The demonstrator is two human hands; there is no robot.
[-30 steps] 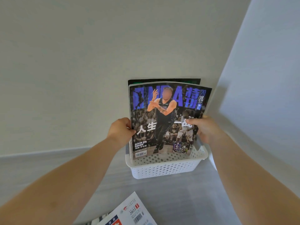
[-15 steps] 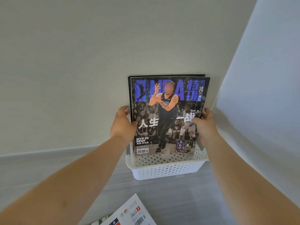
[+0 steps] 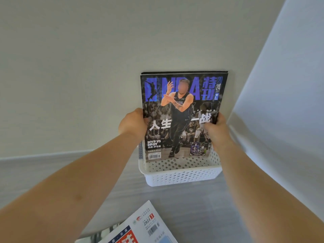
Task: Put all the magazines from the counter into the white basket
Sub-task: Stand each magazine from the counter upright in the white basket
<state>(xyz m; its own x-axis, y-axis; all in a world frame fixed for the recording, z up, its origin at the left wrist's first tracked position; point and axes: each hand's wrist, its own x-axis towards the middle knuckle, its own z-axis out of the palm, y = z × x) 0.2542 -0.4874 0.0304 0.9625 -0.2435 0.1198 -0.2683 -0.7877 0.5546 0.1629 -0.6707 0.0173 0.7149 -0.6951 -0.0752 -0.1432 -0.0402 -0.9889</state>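
Note:
A dark basketball magazine stands upright in the white perforated basket, leaning back toward the wall. Behind it the top edge of another dark magazine shows. My left hand grips the front magazine's left edge and my right hand grips its right edge, thumb on the cover. A white magazine with red lettering lies flat on the grey counter near the bottom of the view, with another magazine partly hidden under it.
The basket sits on the grey counter in the corner, against the back wall and close to the white side wall on the right.
The front magazine has been pushed back flush against the one behind it and stands straighter. Both hands stayed on its edges.

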